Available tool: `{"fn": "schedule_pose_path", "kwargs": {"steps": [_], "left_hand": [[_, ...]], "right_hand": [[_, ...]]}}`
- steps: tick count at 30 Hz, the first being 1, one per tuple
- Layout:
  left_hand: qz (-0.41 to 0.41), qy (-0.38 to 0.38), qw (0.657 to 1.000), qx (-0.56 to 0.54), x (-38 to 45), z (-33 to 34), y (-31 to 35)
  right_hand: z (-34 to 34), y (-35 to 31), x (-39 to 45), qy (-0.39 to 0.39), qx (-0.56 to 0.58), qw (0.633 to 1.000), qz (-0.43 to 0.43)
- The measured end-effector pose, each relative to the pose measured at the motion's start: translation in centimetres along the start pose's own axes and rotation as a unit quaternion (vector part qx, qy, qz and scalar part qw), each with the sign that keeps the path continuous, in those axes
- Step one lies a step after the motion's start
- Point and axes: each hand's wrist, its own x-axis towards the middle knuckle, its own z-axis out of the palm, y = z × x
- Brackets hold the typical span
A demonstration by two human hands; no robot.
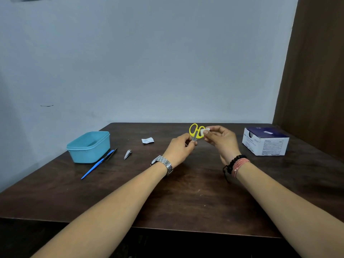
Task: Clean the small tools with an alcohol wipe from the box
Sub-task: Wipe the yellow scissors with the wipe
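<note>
Two hands work above a dark wooden table (186, 192) with a smooth, faintly grained top.

Well to the right of my right hand (223, 140) sits the wipe box (266, 141), a squat cardboard carton, dark blue on top, white with fine print on its sides. Well to the left of my left hand (181, 148) stands a light blue plastic container (89, 147), rectangular with rounded corners, open on top. Just beside it lies a slim blue tool (97, 164), long axis running diagonally from near-left to far-right, with a dark thin tool (112, 154) alongside its far end; what kind it is I cannot tell. Between these and my left hand lies a metal nail clipper (127, 154), shiny and wedge-shaped. Farther back, a torn white wipe sachet (147, 140) lies flat.

The scissors (196, 131) are held in the air between both hands, long axis near upright, yellow plastic loop handles up, grey metal blades down. My left hand pinches the blade end, fingers curled round it. My right hand pinches a small white wipe (206, 130) between thumb and fingertips, pressed against the right-hand loop.
</note>
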Motion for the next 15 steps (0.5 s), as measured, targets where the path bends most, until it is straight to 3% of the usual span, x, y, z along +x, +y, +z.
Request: {"fn": "schedule_pose_path", "kwargs": {"steps": [5,9,15], "left_hand": [[0.014,-0.01,0.999,0.034,-0.12,0.05,0.0],[0.013,-0.017,0.999,0.04,-0.21,0.04,0.09],[0.022,-0.03,0.998,0.06,-0.26,0.15,0.25]], "right_hand": [[-0.38,-0.37,0.06,0.014,-0.083,0.995,-0.058],[-0.55,-0.39,-0.12,0.021,-0.268,0.949,-0.166],[-0.04,0.05,-0.33,-0.064,-0.353,0.899,-0.251]]}}
